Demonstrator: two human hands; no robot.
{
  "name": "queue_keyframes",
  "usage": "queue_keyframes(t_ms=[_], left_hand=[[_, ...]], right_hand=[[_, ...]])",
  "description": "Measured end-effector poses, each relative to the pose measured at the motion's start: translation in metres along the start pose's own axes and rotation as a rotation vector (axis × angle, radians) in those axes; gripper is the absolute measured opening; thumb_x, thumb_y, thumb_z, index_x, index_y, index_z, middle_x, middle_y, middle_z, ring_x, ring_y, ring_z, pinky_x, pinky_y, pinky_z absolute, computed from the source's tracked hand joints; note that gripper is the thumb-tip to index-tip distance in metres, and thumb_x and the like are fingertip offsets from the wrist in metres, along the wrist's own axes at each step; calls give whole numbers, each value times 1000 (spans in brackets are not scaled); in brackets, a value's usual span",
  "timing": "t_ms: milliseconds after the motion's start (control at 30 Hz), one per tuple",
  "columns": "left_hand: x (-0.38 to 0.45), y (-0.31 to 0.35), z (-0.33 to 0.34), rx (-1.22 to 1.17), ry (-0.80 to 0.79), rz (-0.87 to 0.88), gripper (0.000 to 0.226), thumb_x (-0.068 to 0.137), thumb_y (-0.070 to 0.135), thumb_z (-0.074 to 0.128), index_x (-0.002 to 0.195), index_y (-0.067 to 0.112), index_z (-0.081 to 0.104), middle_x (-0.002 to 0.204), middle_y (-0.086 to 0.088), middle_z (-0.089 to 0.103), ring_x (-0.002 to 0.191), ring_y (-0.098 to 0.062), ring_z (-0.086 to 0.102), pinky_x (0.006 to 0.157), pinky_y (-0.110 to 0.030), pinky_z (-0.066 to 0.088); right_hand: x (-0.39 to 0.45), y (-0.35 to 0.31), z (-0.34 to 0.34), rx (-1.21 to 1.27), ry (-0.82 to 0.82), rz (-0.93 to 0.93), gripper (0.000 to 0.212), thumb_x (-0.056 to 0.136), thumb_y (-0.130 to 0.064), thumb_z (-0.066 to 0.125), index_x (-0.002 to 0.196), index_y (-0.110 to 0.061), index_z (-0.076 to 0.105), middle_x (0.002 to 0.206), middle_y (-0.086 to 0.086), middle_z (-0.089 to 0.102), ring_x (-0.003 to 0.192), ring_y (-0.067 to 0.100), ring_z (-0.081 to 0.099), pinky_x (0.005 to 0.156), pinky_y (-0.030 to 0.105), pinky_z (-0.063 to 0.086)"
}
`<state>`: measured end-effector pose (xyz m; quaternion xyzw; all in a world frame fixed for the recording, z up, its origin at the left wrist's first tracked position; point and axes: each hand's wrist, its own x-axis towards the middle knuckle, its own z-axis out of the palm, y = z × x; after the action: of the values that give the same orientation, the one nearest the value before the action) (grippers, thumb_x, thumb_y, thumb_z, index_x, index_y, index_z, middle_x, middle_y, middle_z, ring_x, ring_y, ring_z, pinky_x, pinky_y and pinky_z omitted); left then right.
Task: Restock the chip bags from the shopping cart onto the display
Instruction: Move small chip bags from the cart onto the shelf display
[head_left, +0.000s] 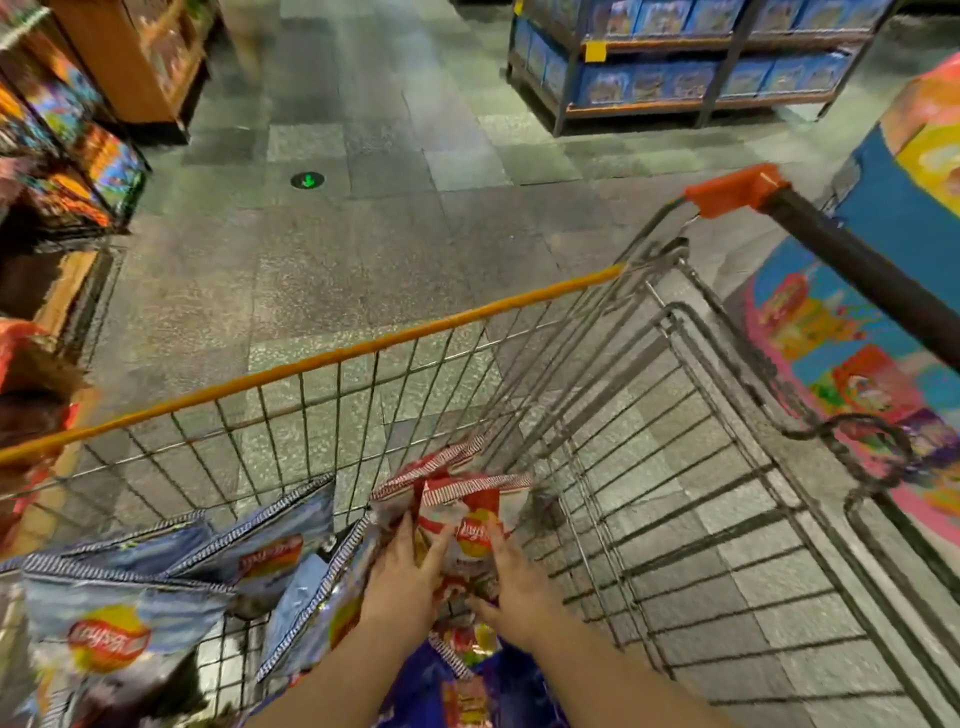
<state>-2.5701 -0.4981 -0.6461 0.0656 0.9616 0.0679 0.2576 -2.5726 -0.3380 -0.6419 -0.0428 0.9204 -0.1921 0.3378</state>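
Observation:
A wire shopping cart (524, 304) with an orange rim fills the lower view. Inside it stand red chip bags (475, 506) near the middle. My left hand (402, 579) holds the red bags from the left, fingers curled onto them. My right hand (511, 577) grips the same red bags from the right. Several blue chip bags (119, 618) lie in the cart to the left, and another dark blue bag (457, 686) sits below my wrists.
Shelves of colourful packs (62, 150) line the left side. A blue and pink display stand (878, 332) rises right of the cart handle (852, 260). A rack of blue boxes (691, 62) stands at the far right across the tiled floor (337, 234).

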Motion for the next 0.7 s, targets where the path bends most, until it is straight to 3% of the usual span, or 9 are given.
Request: queue_keyframes(t_ms=[200,367,467,600,700], left_hand=[[29,-10,17,-34,-23,59,108,90,31,59,117,51,-44,155,-22,-11,141,-37,20,108,-35,30],[42,-10,33,-63,-22,60,117,91,29,57,101,55,-56,153,-23,-13,142,-37,14,111,-35,26],[45,-6,32,-107,-7,49,114,90,13,52,100,56,-54,153,-22,-17,143,-35,15,111,-31,26],[40,-6,27,-128,6,38,100,91,12,51,118,39,-42,153,-24,-19,142,-36,19,106,-31,33],[33,-3,16,-143,11,24,99,93,28,55,122,38,-39,153,-24,-20,143,-34,17,107,-30,31]], right_hand=[[42,19,29,21,-6,-69,119,85,-38,67,116,-55,-47,160,9,0,140,32,25,115,42,25],[60,20,45,-41,31,-66,117,89,-37,61,109,-37,-55,156,19,10,137,33,25,114,38,21],[64,17,43,-41,59,-137,124,89,-28,59,94,-41,-64,158,16,-1,144,31,11,118,33,9],[57,12,32,9,78,-154,120,87,-20,64,111,-25,-53,159,10,-9,146,26,3,119,30,6],[47,4,19,28,108,-143,119,86,-21,66,117,-29,-49,160,8,-5,146,24,7,119,30,10]])
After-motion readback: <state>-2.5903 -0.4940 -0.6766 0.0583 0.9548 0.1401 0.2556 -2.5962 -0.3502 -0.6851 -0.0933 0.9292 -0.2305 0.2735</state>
